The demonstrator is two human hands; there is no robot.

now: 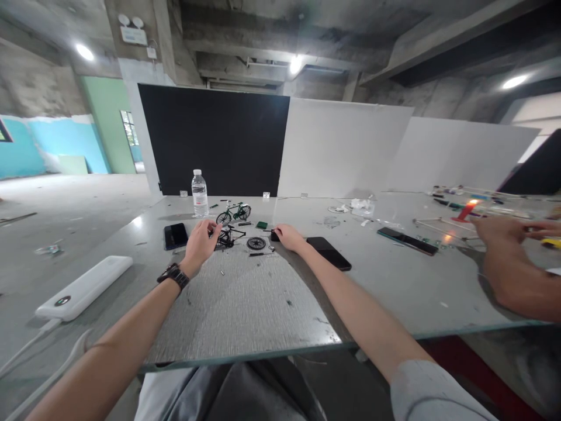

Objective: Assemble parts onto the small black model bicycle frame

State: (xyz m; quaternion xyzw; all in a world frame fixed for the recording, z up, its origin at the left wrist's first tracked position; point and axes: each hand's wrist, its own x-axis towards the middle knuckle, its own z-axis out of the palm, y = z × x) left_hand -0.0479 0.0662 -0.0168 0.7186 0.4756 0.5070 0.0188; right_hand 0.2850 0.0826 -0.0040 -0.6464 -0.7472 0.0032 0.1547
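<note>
Near the middle of the table, my left hand [202, 241], with a dark watch on its wrist, has its fingers curled at the left end of a black model bicycle frame [232, 234]. My right hand [287, 237] is closed, its fingertips at a small black piece [274, 235]; the grip is too small to make out fully. Between both hands lies a loose black spoked wheel [256, 243]. Behind the frame stands a green model bicycle [234, 214]. A small dark green piece [262, 225] and a thin black strip [256, 254] lie close by.
A water bottle [200, 194] and a phone [175, 235] stand left, with a white power bank [85, 287] nearer. Right are another phone [329, 252], a third phone [407, 241], and a co-worker's hand [499, 229] by a lit red candle [466, 211]. Upright panels [214, 140] line the back.
</note>
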